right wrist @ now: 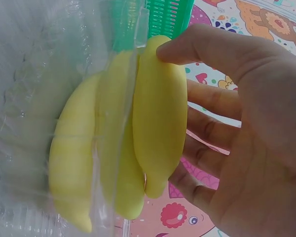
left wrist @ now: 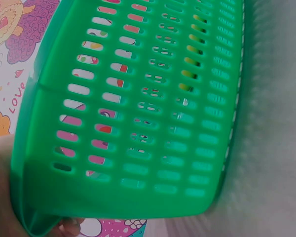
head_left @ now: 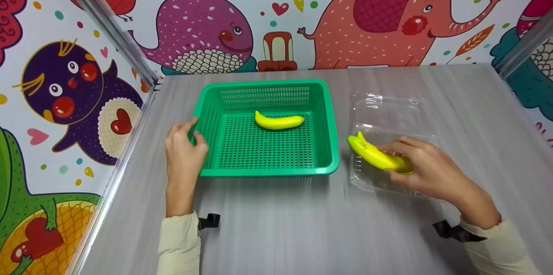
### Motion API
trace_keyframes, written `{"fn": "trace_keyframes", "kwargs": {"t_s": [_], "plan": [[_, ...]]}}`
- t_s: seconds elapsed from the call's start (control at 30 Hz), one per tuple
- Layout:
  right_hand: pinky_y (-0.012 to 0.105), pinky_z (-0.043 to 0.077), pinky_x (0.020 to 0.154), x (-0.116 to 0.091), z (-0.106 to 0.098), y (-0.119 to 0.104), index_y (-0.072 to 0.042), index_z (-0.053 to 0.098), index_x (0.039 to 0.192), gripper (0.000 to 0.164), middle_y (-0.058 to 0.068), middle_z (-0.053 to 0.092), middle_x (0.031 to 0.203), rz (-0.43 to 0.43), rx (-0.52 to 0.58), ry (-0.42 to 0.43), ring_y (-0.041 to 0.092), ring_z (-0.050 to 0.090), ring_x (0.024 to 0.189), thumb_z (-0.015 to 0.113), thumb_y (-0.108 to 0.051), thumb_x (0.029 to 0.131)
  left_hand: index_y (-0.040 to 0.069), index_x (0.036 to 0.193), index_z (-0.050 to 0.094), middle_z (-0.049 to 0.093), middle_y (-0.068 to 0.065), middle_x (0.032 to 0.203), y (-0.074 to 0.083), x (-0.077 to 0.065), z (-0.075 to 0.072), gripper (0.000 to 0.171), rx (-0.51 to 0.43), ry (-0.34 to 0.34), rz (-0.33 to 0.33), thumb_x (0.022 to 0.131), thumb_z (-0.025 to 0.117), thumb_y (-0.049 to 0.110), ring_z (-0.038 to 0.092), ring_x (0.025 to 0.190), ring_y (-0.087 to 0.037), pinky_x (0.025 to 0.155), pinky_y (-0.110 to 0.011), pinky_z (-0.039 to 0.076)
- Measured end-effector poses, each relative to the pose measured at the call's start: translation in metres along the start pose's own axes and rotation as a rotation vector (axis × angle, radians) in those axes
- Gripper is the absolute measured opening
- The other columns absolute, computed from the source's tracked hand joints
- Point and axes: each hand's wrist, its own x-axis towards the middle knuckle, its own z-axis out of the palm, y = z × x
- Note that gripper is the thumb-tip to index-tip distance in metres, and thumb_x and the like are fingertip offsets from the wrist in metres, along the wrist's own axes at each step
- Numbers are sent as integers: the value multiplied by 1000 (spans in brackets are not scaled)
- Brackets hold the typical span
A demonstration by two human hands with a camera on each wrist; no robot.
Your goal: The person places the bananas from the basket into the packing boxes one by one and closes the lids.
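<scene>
A green plastic basket (head_left: 270, 171) stands on the table with one yellow toy banana (head_left: 280, 122) lying inside. My left hand (head_left: 185, 149) grips the basket's left rim, thumb and fingers on either side of it; the left wrist view shows the slotted wall (left wrist: 138, 197) up close. Over at the right, my right hand (head_left: 427, 169) holds a yellow banana (head_left: 378, 155) at the clear plastic box (head_left: 360, 182). In the right wrist view the thumb presses on that banana (right wrist: 160, 113), with fingers behind it. Two more bananas (right wrist: 74, 153) show beside it, through the clear plastic.
The box's clear lid (head_left: 386, 110) lies folded back, away from me. Behind the grey table (head_left: 276, 231) rises a wall (head_left: 285, 20) printed with cartoon animals, and another printed panel (head_left: 82, 106) borders the left side. Metal frame posts (head_left: 108, 20) stand at the corners.
</scene>
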Motion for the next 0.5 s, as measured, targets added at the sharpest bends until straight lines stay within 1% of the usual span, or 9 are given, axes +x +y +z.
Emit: {"fn": "trace_keyframes", "kwargs": {"t_s": [0.17,0.33,0.5], "plan": [[30,52,73,-2,-2,0,-18,79,126,48,-6,69,104,8,-1,-18,13,57,87,93,-17,79,-1,141,71,68,-29,132,0,0,0,40,1,-1,-1,103,57,1,64,128,-48,107,-61,55],[32,52,75,-5,-4,-1,-19,79,126,48,-6,69,106,31,-9,-35,14,57,89,94,-19,80,-1,141,70,69,-29,133,0,0,0,40,3,-3,-3,103,57,2,64,129,-48,108,-61,55],[33,55,76,-11,-4,-6,-19,79,123,46,-5,72,109,27,-26,-39,14,58,90,94,-20,80,-1,141,71,69,-29,132,0,0,0,40,2,-4,1,103,57,1,65,128,-48,107,-60,55]]}}
